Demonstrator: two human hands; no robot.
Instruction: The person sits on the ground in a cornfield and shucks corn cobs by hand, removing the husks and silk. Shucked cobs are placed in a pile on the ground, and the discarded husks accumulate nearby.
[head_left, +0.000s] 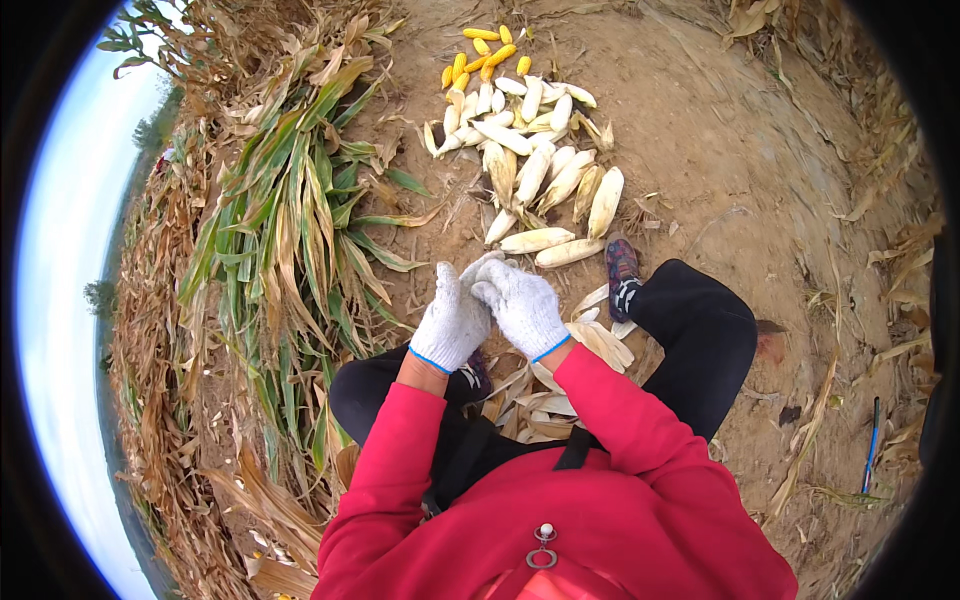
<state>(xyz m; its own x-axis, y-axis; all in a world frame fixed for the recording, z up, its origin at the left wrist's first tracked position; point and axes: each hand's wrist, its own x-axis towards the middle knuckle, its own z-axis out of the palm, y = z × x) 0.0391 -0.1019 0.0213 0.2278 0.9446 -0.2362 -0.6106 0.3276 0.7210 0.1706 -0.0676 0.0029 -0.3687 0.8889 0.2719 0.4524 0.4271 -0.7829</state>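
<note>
My left hand (450, 319) and my right hand (523, 306) wear white knit gloves with blue cuff edges. They meet in front of me, fingers overlapping. Whether anything sits between them is hidden by the gloves. Just beyond my fingertips lies a heap of corn ears in pale husks (534, 174), spread over bare soil. The nearest husked-over ears (570, 253) lie almost side by side. Behind the heap are several bare yellow corn cobs (480, 62). Loose stripped husks (600, 343) are scattered below my right wrist, between my legs.
Cut corn stalks with green and drying leaves (289, 202) are piled at the left. Dry stalks (161, 360) extend farther out there. My shoe (622, 270) rests beside the heap's right edge. A thin blue-and-black rod-like object (871, 446) lies on the soil at far right.
</note>
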